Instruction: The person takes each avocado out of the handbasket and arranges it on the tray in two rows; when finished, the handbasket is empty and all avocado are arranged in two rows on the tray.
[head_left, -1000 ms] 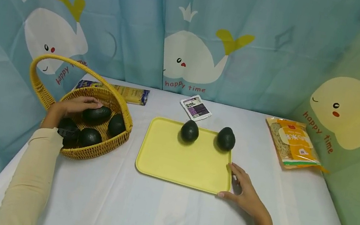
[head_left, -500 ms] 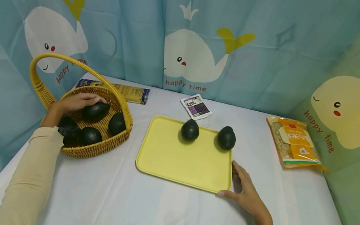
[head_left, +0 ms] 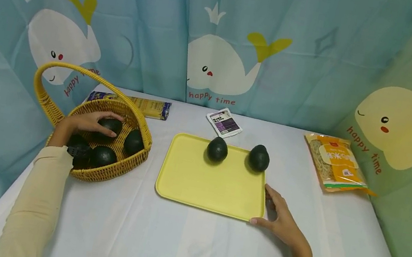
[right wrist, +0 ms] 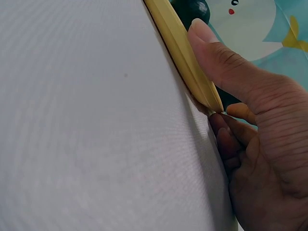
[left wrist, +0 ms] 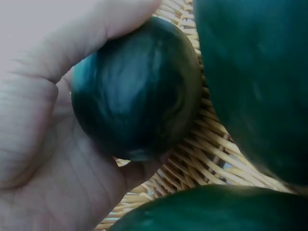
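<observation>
In the wicker basket (head_left: 129, 162) at the left, my left hand (head_left: 85, 121) curls round a dark green avocado (left wrist: 137, 91), thumb on one side and fingers on the other. Several more avocados lie about it, one (head_left: 103, 157) nearer the front and another (head_left: 133, 142) by the right wall. My right hand (head_left: 279, 217) holds the near right corner of the yellow tray (head_left: 195, 186). Its thumb (right wrist: 204, 31) lies at the rim in the right wrist view, the other fingers bent by the corner. Two avocados, one (head_left: 217, 150) at the back middle and one (head_left: 258, 158) in the far right corner, rest on the tray.
Behind the basket lies a long yellow and blue packet (head_left: 151, 108). A small white and purple packet (head_left: 224, 122) sits beyond the tray, and an orange bag (head_left: 336, 164) at the back right. The basket's tall handle (head_left: 110, 85) arches up near my left arm. Curtains enclose the table.
My left hand has shifted its hold from the top of the avocado to round it, its thumb now on the near side. The right forefinger has slid off the tray's rim to its outer side.
</observation>
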`<action>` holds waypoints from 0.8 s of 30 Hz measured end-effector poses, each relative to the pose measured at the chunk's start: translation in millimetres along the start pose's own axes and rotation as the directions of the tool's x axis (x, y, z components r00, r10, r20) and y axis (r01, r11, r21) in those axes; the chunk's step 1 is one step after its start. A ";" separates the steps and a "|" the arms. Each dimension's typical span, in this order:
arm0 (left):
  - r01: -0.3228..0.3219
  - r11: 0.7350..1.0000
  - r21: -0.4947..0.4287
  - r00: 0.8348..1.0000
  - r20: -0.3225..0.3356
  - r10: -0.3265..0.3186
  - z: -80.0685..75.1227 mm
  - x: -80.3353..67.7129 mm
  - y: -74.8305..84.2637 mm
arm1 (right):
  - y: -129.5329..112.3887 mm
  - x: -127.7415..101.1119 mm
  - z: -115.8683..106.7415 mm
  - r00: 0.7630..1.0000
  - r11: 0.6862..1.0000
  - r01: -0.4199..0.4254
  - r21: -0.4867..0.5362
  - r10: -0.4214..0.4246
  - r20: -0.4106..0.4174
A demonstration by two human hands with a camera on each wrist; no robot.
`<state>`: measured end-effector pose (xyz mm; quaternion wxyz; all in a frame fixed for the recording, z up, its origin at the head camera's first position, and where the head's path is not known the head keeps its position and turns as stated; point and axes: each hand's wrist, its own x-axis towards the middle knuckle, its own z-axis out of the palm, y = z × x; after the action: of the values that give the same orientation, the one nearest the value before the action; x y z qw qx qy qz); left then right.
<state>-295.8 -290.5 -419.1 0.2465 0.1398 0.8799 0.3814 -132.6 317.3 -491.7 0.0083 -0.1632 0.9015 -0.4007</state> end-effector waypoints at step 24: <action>-0.085 0.996 0.001 0.986 -0.147 0.084 -9.5 -33.1 28.1 | 1.4 0.5 -0.4 0.999 0.999 0.034 -0.003 -0.034 0.001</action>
<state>-271.5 -291.8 -381.9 0.1650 0.1479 0.8878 0.4033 -133.5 318.3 -492.4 0.0016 -0.1786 0.8992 -0.3993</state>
